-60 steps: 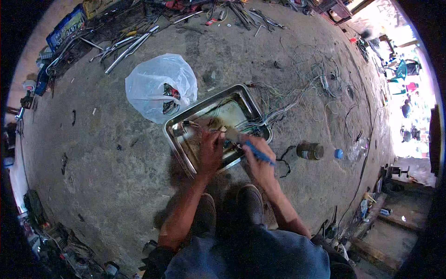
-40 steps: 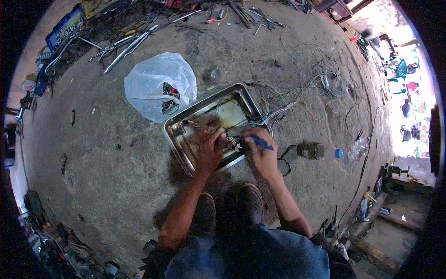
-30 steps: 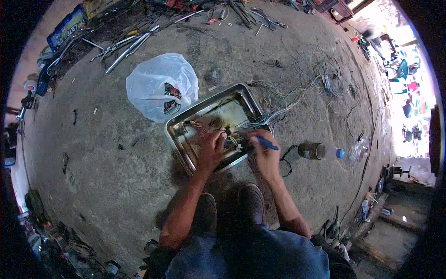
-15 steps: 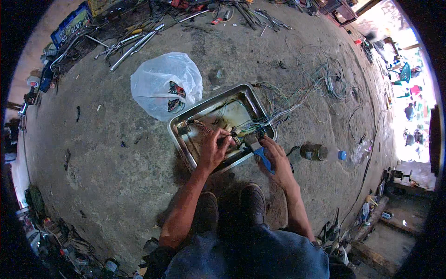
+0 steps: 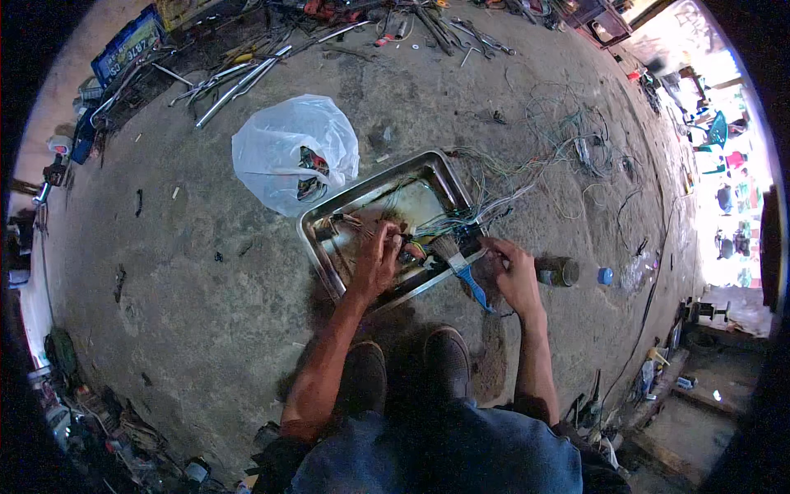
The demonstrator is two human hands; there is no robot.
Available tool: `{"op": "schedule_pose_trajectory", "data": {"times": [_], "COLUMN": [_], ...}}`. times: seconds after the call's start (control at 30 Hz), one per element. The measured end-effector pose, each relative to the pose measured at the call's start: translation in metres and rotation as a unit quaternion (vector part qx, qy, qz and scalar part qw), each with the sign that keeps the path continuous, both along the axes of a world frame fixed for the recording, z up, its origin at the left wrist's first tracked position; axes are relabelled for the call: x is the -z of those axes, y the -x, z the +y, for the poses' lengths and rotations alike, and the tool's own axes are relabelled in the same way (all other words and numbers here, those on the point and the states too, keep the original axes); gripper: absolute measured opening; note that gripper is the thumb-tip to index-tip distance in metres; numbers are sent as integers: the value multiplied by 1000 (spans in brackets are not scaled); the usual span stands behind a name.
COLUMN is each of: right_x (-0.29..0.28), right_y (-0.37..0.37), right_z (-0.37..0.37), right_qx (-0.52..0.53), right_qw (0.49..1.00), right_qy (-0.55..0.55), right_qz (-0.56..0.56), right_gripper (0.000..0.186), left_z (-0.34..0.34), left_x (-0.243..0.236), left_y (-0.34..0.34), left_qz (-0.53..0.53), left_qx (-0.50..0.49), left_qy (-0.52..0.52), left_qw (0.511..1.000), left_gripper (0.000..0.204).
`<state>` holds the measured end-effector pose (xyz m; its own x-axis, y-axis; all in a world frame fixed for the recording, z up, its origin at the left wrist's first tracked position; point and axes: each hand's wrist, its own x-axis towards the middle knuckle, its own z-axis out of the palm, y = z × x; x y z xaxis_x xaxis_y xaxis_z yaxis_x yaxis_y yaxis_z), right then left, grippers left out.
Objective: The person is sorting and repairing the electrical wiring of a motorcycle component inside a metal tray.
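Note:
A metal tray (image 5: 329,274) with brownish, dirty liquid in it sits on the floor before my feet. Inside it, my left hand (image 5: 378,259) has its fingers closed on a wiring harness (image 5: 421,245) with coloured wires; the exact grip is partly hidden. A paintbrush (image 5: 471,286) with a blue handle leans over the tray's near right rim, bristles inward, untouched. My right hand (image 5: 514,272) is at the tray's right rim with curled fingers, thumb and index together near the edge; what they pinch, if anything, is too small to make out.
A white plastic bag (image 5: 276,152) with parts inside stands beyond the tray. Loose wires (image 5: 568,152) spread over the floor at far right. A jar (image 5: 559,271) and a blue cap (image 5: 606,276) are right of my right hand. Metal tools (image 5: 239,86) lie at the back.
My right hand has drawn back to the right, leaving the paintbrush, whose blue handle now shows in full across the rim. My left hand has shifted slightly left and down within the tray.

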<state>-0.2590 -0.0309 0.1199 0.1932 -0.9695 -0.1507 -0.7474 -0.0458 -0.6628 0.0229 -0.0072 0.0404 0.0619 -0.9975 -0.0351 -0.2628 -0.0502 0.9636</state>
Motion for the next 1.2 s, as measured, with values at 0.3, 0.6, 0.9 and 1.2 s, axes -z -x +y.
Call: {"op": "schedule_pose_trajectory", "data": {"times": [0.3,0.6,0.9,1.2], "right_x": [22,34,48,44], "right_y": [-113,-94,-99,-117], "right_z": [-5,-6,-3,5], "right_qx": [60,184,215,135], "right_qw": [969,909,831,829], "right_qy": [-91,-110,-163,-175], "right_qz": [-222,-357,-486,-514], "right_gripper": [28,22,27,55], "left_z": [-3,-3,-1,-4], "left_x": [2,-10,-4,-5], "left_y": [-9,-25,-11,-18], "left_qz": [-17,-258,-293,-152], "left_qx": [85,98,61,4], "left_qy": [27,89,87,93], "left_qw": [996,957,950,984], "left_gripper": [27,32,31,18]}}
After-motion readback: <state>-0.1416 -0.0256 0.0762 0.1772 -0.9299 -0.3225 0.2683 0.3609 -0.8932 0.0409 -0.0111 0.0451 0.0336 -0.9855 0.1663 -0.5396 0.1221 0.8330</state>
